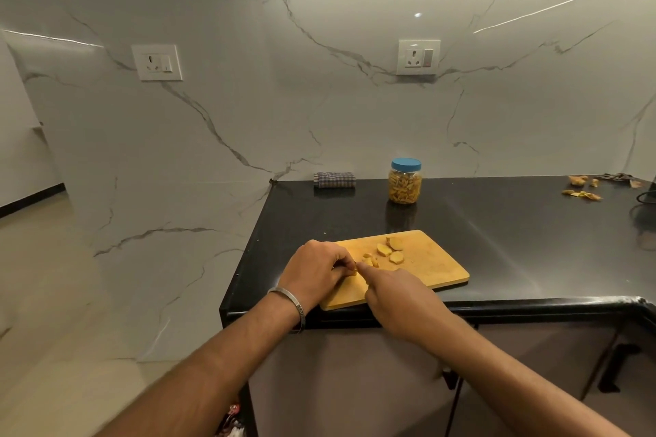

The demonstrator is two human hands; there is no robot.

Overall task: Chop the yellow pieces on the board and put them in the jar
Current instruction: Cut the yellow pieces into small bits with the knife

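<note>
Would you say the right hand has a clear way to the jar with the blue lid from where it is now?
Probably yes. The jar stands on bare counter beyond the board's far edge, with nothing in between. The right hand seems busy, though, and the lid is still on.

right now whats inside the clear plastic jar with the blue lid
The clear plastic jar is packed nearly to its blue lid with thin yellow-orange strips. The closed lid hides the very top, and the strips at the middle and back are covered by those in front.
</note>
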